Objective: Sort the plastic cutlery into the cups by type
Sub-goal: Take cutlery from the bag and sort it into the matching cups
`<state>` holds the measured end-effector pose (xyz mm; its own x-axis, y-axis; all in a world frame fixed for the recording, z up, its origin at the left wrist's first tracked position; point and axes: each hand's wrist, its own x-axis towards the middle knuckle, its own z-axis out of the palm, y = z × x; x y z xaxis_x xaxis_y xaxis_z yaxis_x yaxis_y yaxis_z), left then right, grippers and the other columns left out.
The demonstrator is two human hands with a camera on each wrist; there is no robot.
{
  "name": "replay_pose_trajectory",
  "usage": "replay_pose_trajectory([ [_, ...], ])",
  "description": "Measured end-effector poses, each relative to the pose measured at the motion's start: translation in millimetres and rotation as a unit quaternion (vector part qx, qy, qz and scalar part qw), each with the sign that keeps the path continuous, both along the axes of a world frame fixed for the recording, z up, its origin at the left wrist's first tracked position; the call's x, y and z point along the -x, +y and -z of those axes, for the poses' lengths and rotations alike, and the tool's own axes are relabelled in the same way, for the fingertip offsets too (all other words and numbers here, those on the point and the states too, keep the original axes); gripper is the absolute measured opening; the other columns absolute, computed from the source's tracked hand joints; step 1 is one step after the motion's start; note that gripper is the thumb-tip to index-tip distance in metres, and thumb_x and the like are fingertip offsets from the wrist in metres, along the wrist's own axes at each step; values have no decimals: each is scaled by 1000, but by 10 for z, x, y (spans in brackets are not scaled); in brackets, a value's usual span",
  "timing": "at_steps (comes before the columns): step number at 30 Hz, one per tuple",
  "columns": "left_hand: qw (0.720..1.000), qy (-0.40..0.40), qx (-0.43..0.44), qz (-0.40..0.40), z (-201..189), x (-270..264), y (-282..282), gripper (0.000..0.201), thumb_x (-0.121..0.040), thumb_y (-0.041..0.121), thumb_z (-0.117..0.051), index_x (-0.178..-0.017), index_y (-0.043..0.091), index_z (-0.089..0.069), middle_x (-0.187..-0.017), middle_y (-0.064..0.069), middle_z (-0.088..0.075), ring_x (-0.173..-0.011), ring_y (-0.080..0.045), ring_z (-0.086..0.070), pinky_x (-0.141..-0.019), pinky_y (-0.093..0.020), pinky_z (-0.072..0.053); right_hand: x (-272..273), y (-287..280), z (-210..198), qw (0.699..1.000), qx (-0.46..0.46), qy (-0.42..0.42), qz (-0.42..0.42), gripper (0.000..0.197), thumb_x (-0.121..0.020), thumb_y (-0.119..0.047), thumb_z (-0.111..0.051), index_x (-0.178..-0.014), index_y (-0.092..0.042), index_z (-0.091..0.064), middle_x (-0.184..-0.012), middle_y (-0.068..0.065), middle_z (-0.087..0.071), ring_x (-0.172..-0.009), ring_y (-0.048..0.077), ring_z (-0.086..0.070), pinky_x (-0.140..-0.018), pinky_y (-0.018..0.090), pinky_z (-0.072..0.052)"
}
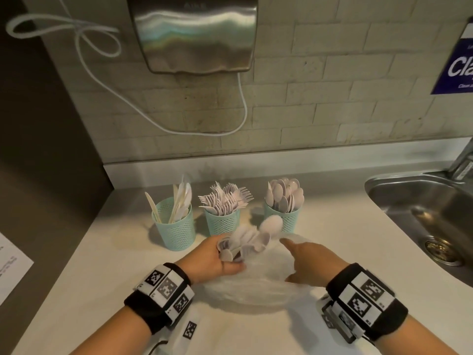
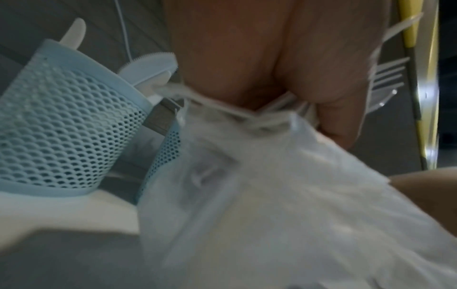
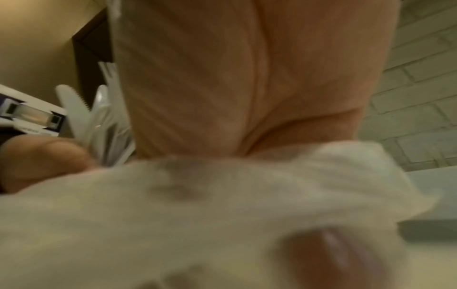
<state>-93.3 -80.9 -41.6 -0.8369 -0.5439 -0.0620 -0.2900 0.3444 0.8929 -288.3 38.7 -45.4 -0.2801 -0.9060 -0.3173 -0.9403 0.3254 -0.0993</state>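
Note:
Three teal mesh cups stand in a row: knives (image 1: pixel 174 226) on the left, forks (image 1: pixel 222 221) in the middle, spoons (image 1: pixel 284 213) on the right. Just in front of them, my left hand (image 1: pixel 212 257) grips a mixed bundle of white cutlery (image 1: pixel 248 239), with spoon bowls and fork tines sticking out. A knife (image 3: pixel 71 109) shows in that bundle too. Below both hands lies a clear plastic bag (image 1: pixel 250 288). My right hand (image 1: pixel 312 262) is on the bag with its index finger straight toward the bundle. The bag (image 3: pixel 247 176) is bunched between its palm and thumb.
A steel sink (image 1: pixel 419 201) with its tap (image 1: pixel 463 162) is set into the counter at the right. A hand dryer (image 1: pixel 194 34) with a white cable hangs on the tiled wall behind the cups. A paper sheet (image 1: pixel 10 262) lies at far left.

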Motion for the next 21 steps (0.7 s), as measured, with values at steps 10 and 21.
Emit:
replay_pose_trajectory([
  [10, 927, 228, -134, -266, -432, -146, -242, 4, -76, 15, -75, -79, 18, -76, -88, -8, -75, -93, -24, -69, -86, -33, -52, -161, -173, 249, 992, -53, 100, -59, 77, -85, -40, -60, -148, -23, -19, -130, 7, -57, -120, 28, -53, -102, 38, -41],
  [21, 901, 286, -230, -232, -745, -356, -216, 14, -80, 5, -65, -93, 9, -68, -69, -2, -72, -64, -13, -67, -63, -27, -58, -422, -286, -240, 979, 196, 11, -58, 28, -97, -37, -45, -110, -22, -65, -105, 0, -70, -94, 21, -64, -79, 27, -45],
])
